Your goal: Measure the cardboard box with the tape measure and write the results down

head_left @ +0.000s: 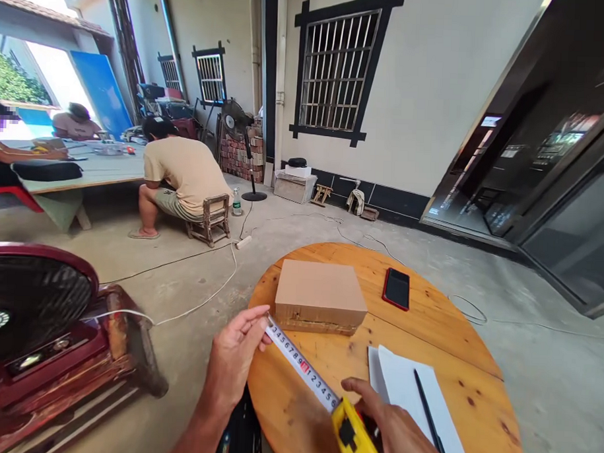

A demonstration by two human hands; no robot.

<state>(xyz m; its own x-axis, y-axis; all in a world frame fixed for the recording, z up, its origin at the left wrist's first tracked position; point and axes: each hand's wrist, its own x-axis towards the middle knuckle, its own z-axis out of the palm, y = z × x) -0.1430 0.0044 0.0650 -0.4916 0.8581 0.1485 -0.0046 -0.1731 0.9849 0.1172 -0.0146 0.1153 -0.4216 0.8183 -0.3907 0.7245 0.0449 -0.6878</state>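
My left hand (238, 350) pinches the free end of a tape measure's white blade (302, 366), close to the near left corner of a brown cardboard box (322, 290). The blade runs down to the right into the yellow tape measure (355, 436), which my right hand (398, 428) grips by its case, index finger raised. Numbers on the blade face up, with a red mark about midway. The box lies flat on a round wooden table (470, 364). White paper sheets (410, 379) with a black pen (429, 412) on them lie beside my right hand.
A phone (396, 288) with a red edge lies on the table right of the box. To the left stands a dark red fan (36, 310). A person (185, 169) sits ahead on a small chair, others at a long table (106, 170). Cables (195, 310) cross the floor.
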